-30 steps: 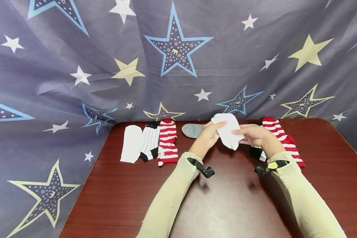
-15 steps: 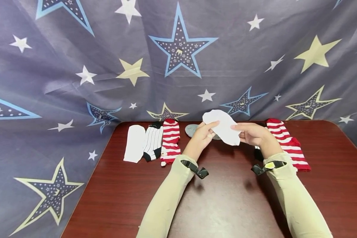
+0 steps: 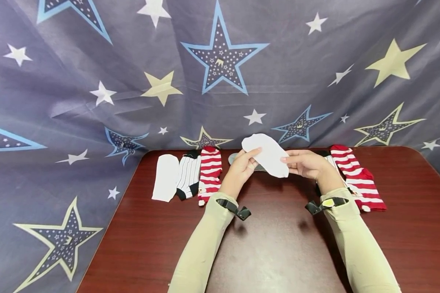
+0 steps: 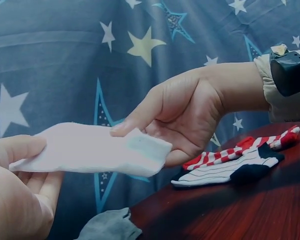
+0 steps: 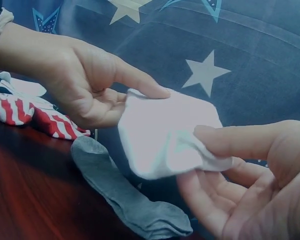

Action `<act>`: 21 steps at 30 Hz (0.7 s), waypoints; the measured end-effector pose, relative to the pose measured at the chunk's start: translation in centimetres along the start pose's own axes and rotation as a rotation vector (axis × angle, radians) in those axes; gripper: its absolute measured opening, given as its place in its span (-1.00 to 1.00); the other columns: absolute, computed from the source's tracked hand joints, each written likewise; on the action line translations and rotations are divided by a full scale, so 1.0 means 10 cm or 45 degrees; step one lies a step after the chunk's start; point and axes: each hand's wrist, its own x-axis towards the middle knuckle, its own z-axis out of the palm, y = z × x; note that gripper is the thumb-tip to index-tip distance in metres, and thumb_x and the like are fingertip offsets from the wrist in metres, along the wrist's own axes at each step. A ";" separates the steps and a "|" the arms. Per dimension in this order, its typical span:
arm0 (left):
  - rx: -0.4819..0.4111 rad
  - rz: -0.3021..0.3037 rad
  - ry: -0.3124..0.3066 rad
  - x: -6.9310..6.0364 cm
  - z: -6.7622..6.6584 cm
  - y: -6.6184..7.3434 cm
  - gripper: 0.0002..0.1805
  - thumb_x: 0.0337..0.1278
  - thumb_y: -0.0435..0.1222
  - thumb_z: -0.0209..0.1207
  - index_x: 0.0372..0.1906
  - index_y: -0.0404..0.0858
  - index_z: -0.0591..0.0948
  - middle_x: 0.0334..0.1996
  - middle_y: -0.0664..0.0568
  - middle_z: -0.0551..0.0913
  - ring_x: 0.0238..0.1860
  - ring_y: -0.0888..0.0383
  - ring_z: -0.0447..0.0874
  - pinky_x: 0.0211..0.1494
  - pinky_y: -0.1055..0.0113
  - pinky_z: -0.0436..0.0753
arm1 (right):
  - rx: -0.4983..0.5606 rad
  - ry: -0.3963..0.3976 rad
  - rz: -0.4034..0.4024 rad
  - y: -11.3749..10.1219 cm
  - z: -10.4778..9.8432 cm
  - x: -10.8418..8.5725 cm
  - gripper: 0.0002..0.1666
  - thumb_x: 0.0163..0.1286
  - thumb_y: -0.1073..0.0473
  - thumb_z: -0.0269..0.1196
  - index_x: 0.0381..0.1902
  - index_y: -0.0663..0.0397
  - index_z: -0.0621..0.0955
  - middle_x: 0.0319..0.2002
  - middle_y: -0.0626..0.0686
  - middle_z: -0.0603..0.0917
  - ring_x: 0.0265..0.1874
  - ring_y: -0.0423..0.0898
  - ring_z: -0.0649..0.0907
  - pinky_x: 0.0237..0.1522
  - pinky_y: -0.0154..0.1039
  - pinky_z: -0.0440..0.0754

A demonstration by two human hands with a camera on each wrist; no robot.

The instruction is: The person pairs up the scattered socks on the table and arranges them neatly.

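Note:
A plain white sock [image 3: 269, 156] is held up off the table between both hands. My left hand [image 3: 240, 165] pinches its left side, thumb on top and fingers beneath. On its right end, my right hand [image 3: 306, 163] pinches it the same way, as the right wrist view also shows the sock [image 5: 160, 132] stretched flat between the two thumbs. Below and behind the held sock lies a grey sock [image 5: 125, 190], mostly hidden by the left hand in the head view.
Along the table's back left lie a white sock [image 3: 166, 178], a black-and-white striped sock [image 3: 189, 173] and a red-and-white striped sock [image 3: 210, 171]. Behind my right arm are another red-striped sock [image 3: 359, 179] and a partly hidden black-and-white one [image 4: 220, 170]. A star-patterned curtain [image 3: 132, 61] hangs behind.
Both hands have shifted slightly left with the white sock, which now lies longer and flatter between them. The left hand has come to cover more of the grey sock.

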 end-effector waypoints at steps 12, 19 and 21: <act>0.088 0.044 0.065 0.00 -0.06 0.07 -0.73 0.33 -0.68 0.02 -0.09 -0.32 0.58 -0.34 0.06 0.74 -0.27 0.23 0.73 -0.01 0.29 0.74 | 0.078 0.135 -0.014 -0.09 -0.01 0.01 -0.64 0.59 0.37 0.02 -0.27 -0.05 0.69 -0.34 -0.11 0.79 -0.32 -0.25 0.75 -0.18 -0.34 0.72; 0.156 0.041 0.069 -0.02 -0.08 0.06 -0.76 0.33 -0.66 0.06 -0.05 -0.36 0.57 -0.35 0.07 0.75 -0.28 0.25 0.74 0.31 0.10 0.62 | 0.144 0.165 -0.051 -0.08 0.01 -0.01 -0.67 0.58 0.38 0.03 -0.26 -0.01 0.68 -0.33 -0.11 0.77 -0.32 -0.24 0.75 -0.19 -0.35 0.71; 0.178 0.040 0.056 -0.03 -0.08 0.06 -0.76 0.32 -0.65 0.07 -0.05 -0.35 0.57 -0.35 0.07 0.75 -0.28 0.26 0.75 0.22 0.17 0.68 | 0.152 0.174 -0.065 -0.08 0.01 -0.02 -0.67 0.58 0.38 0.03 -0.26 0.00 0.68 -0.33 -0.10 0.77 -0.31 -0.24 0.74 -0.19 -0.35 0.70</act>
